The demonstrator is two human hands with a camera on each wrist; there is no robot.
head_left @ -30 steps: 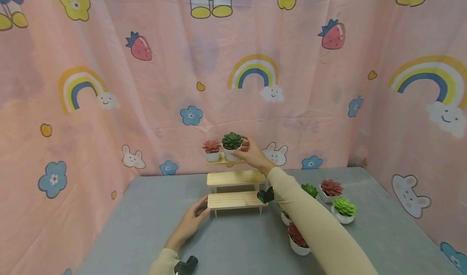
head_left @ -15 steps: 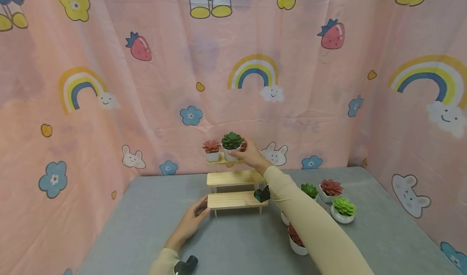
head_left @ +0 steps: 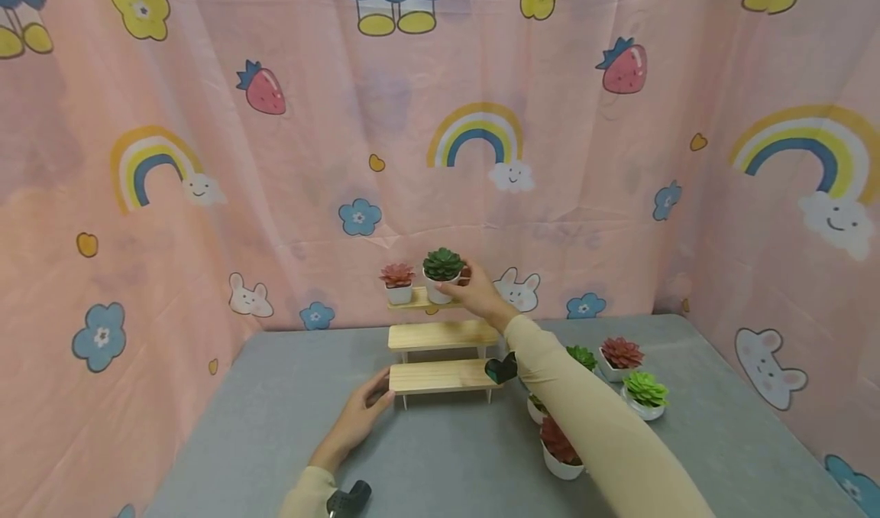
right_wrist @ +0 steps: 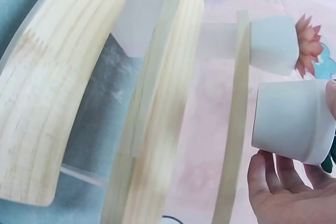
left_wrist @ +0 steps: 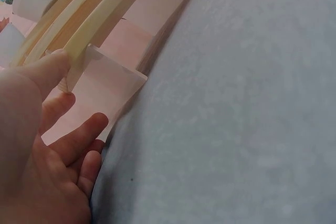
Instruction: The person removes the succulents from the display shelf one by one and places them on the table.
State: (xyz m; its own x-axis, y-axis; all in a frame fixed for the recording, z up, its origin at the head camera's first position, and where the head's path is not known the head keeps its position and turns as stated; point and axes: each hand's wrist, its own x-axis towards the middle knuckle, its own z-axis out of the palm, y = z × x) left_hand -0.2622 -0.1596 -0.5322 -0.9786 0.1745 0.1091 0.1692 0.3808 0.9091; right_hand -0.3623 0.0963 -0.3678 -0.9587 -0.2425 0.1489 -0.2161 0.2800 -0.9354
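My right hand [head_left: 474, 292] grips a white pot [right_wrist: 291, 121] holding a dark green succulent [head_left: 443, 264], at the top tier of a three-tier wooden stand [head_left: 440, 337]. A thin gap shows between that pot's base and the top board [right_wrist: 233, 124] in the right wrist view. To its left, a pink succulent [head_left: 397, 276] in a white pot stands on the same board. My left hand [head_left: 360, 415] pinches the left end of the lowest board [left_wrist: 79, 56], thumb on the edge and index finger below; its other fingers are beside the clear leg panel [left_wrist: 107, 85].
Right of the stand, several potted succulents sit on the grey table [head_left: 275, 396]: a dark red one [head_left: 622, 354], a bright green one [head_left: 645, 390], and others partly behind my right sleeve [head_left: 584, 411]. A pink printed curtain [head_left: 309, 159] hangs behind and at the sides.
The dark green succulent's pot, in my right hand, has shifted slightly right, widening its distance from the pink one. My left hand stays at the lowest board.
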